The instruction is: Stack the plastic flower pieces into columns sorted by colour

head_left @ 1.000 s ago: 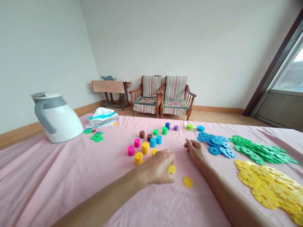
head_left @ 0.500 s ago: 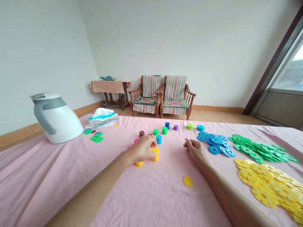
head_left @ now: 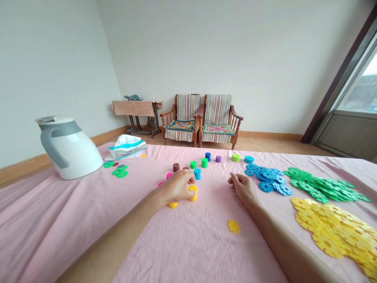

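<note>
My left hand is over a short stack of yellow notched discs. Its thumb lies against the stack's left side, while the curled forefinger stays just above the top, apart from the thumb. Partly under this hand is another yellow stack. A light blue stack stands just beyond the fingertips, and a brown stack behind the knuckles. My right hand rests on the cloth with fingers curled and tips together; nothing shows in them. One loose yellow disc lies nearer me, between my forearms.
Heaps of blue, green and yellow discs spread on the right. Several small coloured stacks, such as a green one, stand farther back. A white jug and tissue box occupy the left of the pink cloth.
The upright-looking yellow disc at my left fingertips now lies flat on top of the yellow stack, and the forefinger has parted from it. My right hand has stayed in place.
</note>
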